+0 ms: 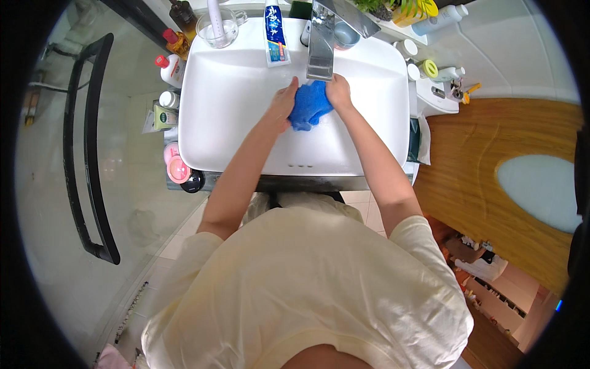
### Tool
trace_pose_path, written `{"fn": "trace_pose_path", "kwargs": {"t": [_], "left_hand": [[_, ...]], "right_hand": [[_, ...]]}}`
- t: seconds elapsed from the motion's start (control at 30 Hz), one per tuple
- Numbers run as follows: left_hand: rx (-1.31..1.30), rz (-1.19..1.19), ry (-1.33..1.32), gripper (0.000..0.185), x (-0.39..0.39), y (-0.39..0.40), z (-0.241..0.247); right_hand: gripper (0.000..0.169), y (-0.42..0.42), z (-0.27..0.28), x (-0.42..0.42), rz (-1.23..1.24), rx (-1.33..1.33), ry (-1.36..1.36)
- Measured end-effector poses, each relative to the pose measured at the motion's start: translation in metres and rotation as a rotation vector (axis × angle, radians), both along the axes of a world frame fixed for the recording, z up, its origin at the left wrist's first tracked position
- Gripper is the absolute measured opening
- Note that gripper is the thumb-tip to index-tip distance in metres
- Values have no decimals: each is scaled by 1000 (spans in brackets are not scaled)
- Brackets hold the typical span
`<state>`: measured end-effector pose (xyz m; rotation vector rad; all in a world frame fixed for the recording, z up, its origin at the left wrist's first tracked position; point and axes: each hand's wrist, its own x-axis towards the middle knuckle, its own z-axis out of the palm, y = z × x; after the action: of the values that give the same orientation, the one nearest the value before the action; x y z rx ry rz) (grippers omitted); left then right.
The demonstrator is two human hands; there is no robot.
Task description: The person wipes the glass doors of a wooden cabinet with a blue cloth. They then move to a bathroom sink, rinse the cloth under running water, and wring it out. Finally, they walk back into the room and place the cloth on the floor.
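Note:
A wet blue cloth (309,105) is bunched between my two hands, just below the spout of the chrome faucet (320,50). My left hand (284,105) grips its left side, thumb pointing up toward the back of the basin. On the right side, my right hand (339,92) holds the cloth's upper edge, partly hidden near the spout. Both hands are over the white washbasin (221,120). Whether water is running is hard to make out.
A toothpaste tube (276,39) lies on the basin's back rim, beside a glass cup (217,30) holding a white stick-like handle. Bottles such as a red-capped white one (172,70) and pink round containers (178,169) line the left edge. White jars (406,48) stand at right, near a wooden door (488,138).

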<state>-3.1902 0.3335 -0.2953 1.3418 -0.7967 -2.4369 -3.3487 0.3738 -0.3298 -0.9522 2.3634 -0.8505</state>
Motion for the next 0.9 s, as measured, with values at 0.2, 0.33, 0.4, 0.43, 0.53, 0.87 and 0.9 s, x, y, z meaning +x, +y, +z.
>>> {"fn": "trace_pose_path", "kwargs": {"t": [0.2,0.33,0.4,0.43,0.53,0.87,0.9], "left_hand": [[-495,-600,-194,66,34,-20,10],[-252,-283,210,53,31,-22,4],[-27,-40,438,47,27,-20,3],[73,52,514,44,25,-19,2],[230,222,637,39,23,-15,-1],[-34,204,76,30,35,-21,-48],[-228,169,-78,30,32,-17,-55]], "right_hand": [[25,10,30,-29,-4,-205,-1209],[44,19,42,-12,34,-395,-1156],[49,24,43,-3,212,-281,-1031],[50,26,42,0,318,-209,-944],[47,33,38,2,500,20,-740],[45,31,9,-6,-79,-316,-1310],[43,27,6,-3,-84,-291,-1137]]}}
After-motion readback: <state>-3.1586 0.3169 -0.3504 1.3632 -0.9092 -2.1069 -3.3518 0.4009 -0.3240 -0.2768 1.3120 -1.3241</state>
